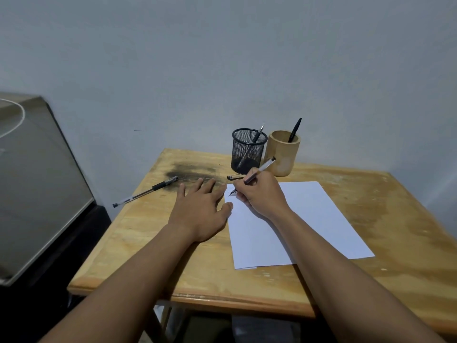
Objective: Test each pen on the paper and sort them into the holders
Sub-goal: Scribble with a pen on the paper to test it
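My right hand (262,194) grips a clear pen (262,167) with its tip touching the top left corner of the white paper (309,219). My left hand (200,211) lies flat and open on the wooden table, its thumb at the paper's left edge. A black mesh holder (248,151) stands at the back with one pen inside. Beside it on the right, a bamboo holder (283,152) holds a black pen (294,129). Another pen (146,191) lies near the table's left edge, its end overhanging. A pen cap (233,178) rests just behind my right hand.
The wooden table (395,243) has a dark stain (190,173) behind my left hand. A grey wall stands close behind the holders. A slanted grey panel (37,181) stands to the left of the table.
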Demonstrator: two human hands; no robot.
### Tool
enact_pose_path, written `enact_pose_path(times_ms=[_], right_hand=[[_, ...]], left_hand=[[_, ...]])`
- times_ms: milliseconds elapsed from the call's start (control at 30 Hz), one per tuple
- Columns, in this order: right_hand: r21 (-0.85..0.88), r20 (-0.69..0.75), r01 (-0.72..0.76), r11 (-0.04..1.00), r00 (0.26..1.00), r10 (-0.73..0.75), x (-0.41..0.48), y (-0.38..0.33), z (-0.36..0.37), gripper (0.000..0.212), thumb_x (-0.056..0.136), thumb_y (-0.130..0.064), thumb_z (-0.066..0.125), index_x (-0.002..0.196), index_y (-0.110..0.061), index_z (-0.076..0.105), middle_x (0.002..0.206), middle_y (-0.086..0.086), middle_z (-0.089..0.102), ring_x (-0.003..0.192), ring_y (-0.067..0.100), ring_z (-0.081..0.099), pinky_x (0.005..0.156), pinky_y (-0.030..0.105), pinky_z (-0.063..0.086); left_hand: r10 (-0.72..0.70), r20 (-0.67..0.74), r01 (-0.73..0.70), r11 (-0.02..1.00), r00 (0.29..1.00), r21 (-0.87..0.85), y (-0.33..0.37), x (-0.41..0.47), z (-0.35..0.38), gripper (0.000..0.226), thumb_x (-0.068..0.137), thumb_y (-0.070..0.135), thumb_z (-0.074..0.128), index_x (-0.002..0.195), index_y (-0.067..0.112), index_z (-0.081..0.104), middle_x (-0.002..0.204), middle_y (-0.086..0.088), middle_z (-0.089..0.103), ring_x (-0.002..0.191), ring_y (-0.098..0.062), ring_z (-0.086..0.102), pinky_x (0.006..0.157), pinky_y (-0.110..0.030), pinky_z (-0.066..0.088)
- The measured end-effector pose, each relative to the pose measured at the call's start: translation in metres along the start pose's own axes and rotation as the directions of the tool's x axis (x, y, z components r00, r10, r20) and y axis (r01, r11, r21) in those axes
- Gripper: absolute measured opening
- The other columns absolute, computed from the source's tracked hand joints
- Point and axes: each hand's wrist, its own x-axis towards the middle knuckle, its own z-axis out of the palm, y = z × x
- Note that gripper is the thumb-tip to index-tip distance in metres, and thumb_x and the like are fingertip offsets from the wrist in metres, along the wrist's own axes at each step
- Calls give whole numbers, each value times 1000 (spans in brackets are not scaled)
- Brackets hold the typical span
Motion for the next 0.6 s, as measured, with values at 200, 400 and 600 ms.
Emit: enact_pose_path(times_ms=[200,400,600], right_hand=[[-44,-22,6,999,1000,-7,-1,-2,-2,23,87,-23,71,69,-12,61,61,8,71,68,33,72,63,51,58],[-65,-26,6,998,1000,-8,-1,-3,-4,23,84,-24,71,67,-14,59,55,3,65,63,32,70,61,49,57],[-83,-41,-11,996,999,8,-1,-4,-6,21,85,-22,71,74,-5,64,62,8,68,69,29,71,58,40,55]], left_hand=[[-4,-3,4,1000,1000,-3,0,0,0,62,96,60,27,154,37,26,165,5,18,154,-21,8,121,-57,4],[-4,-3,4,1000,1000,0,-1,1,1,63,95,61,26,154,37,27,165,4,19,154,-21,9,121,-57,4],[-4,-7,4,1000,1000,-7,0,1,1,63,96,61,27,154,37,27,165,5,19,154,-20,9,121,-57,4]])
